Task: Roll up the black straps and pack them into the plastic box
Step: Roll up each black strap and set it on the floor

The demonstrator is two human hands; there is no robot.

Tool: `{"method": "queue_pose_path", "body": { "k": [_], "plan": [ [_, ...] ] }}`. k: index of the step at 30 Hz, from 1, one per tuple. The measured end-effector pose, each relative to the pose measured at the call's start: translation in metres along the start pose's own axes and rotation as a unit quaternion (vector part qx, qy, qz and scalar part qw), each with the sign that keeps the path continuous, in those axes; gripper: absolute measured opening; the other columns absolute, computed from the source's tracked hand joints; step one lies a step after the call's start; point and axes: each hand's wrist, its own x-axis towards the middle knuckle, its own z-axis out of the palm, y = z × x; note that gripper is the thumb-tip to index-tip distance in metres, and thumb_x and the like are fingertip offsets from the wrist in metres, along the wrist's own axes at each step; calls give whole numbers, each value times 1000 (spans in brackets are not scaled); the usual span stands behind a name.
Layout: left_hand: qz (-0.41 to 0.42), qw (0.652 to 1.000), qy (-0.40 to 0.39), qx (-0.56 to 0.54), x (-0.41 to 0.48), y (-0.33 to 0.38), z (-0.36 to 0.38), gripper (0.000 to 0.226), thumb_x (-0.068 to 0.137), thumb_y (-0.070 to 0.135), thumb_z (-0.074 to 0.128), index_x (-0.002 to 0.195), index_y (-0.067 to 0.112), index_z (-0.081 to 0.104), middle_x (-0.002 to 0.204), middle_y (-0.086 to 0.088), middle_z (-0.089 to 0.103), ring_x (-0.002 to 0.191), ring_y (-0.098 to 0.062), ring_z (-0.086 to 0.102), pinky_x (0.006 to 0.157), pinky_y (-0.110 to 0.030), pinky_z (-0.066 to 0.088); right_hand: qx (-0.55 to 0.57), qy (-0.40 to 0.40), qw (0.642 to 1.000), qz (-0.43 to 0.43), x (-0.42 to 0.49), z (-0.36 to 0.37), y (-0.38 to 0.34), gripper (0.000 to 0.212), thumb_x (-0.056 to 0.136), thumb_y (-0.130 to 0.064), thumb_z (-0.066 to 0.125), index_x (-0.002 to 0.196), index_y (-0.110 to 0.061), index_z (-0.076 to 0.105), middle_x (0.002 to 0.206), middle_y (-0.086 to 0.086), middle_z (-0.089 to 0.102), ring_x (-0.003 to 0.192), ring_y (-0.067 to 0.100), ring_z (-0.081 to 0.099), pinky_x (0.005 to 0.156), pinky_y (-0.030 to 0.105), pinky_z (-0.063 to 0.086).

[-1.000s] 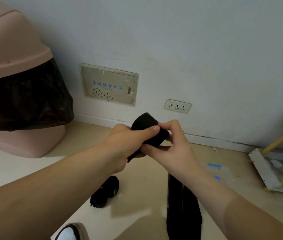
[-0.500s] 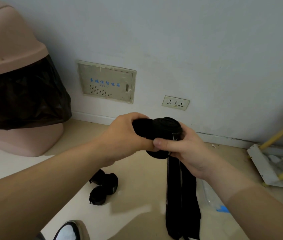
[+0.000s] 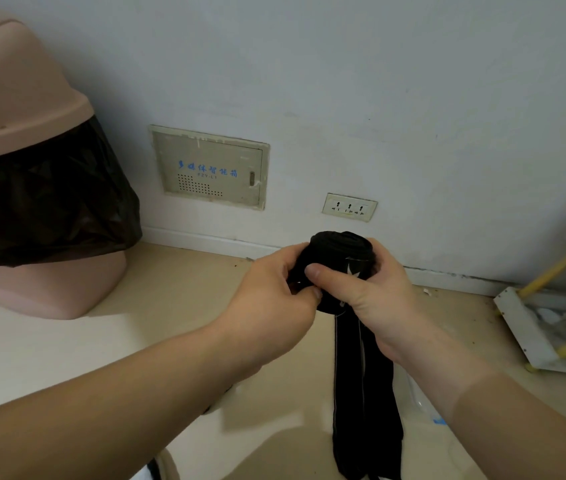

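A black strap, partly wound into a thick roll [image 3: 340, 245], is held in the air in front of the wall. My left hand [image 3: 271, 303] grips the roll's left side. My right hand [image 3: 368, 296] grips its right side, thumb pressed across the front. The strap's loose tail [image 3: 364, 400] hangs straight down from the roll toward the floor. A clear plastic box [image 3: 423, 407] lies on the floor behind my right forearm and is mostly hidden. The rolled straps seen earlier on the floor are hidden behind my left arm.
A pink swing-lid bin [image 3: 28, 188] with a black liner stands at the left. The wall carries a beige panel [image 3: 210, 168] and a socket [image 3: 349, 207]. A white stand with yellow rods [image 3: 551, 306] sits at the right. A shoe tip [image 3: 157, 467] shows at the bottom.
The roll has been turned and has grown thicker, with more of the tail wound on. My view has shifted, so my left arm now covers the rolled straps on the floor.
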Motion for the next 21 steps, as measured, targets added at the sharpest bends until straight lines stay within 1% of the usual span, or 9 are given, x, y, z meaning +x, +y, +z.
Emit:
{"method": "queue_pose_path", "body": {
  "k": [3,5,8,12,13,15,16,19,21],
  "plan": [
    [-1,1000,-2,15,-6,1,4,66,90,-8,52,129,44,66,114,17,78,108,-9,74,99,-42,61,2,7,1000,-2,-3,3,0,47,69,-12,97,108,-22,73,100,1,82,98,25,79,93,54,63],
    [5,1000,-2,6,-8,3,4,65,86,-2,55,131,44,64,117,17,76,112,-9,72,103,-44,59,7,8,1000,-7,-4,4,-1,46,71,-12,96,109,-22,74,101,3,82,97,27,80,91,54,64],
    [15,1000,-12,4,-12,4,5,69,78,12,58,142,37,58,123,15,74,121,-3,66,110,-37,53,35,7,999,-2,-4,5,-2,47,69,-15,96,111,-20,76,103,6,82,98,31,80,92,56,64],
    [-4,999,-31,30,-16,-5,9,94,78,23,62,165,37,29,150,24,54,142,8,45,122,-27,38,47,8,998,43,-3,4,1,63,52,-42,95,111,-24,79,105,4,83,101,28,80,100,54,60],
    [-6,999,-40,36,-17,-7,10,96,79,23,63,165,39,25,153,26,50,144,10,41,121,-22,35,42,8,998,55,-4,4,1,66,50,-48,94,110,-25,79,104,2,83,101,27,80,102,55,58],
    [-8,997,-56,56,-19,-10,11,97,82,22,64,165,44,20,155,31,45,143,14,38,112,-7,32,22,7,997,76,-5,6,2,68,50,-56,93,109,-24,78,101,0,83,99,25,80,104,54,57],
    [-8,996,-62,69,-20,-10,12,98,84,20,65,165,45,16,156,32,43,143,14,36,110,-4,31,13,5,997,82,-6,7,2,65,53,-57,92,108,-24,78,99,-2,83,98,23,80,103,52,58],
    [17,993,-79,90,-23,-10,13,95,87,11,66,163,45,21,159,27,39,147,9,33,120,-19,35,7,-6,996,93,-9,7,2,60,56,-57,91,105,-24,78,96,-2,83,96,20,80,97,44,61],
    [26,992,-90,83,-24,-7,13,88,88,5,66,158,46,30,150,32,46,139,16,38,110,-7,36,11,-10,995,97,-8,3,2,58,59,-55,92,105,-23,79,97,0,83,97,22,80,92,41,61]
  ]
}}
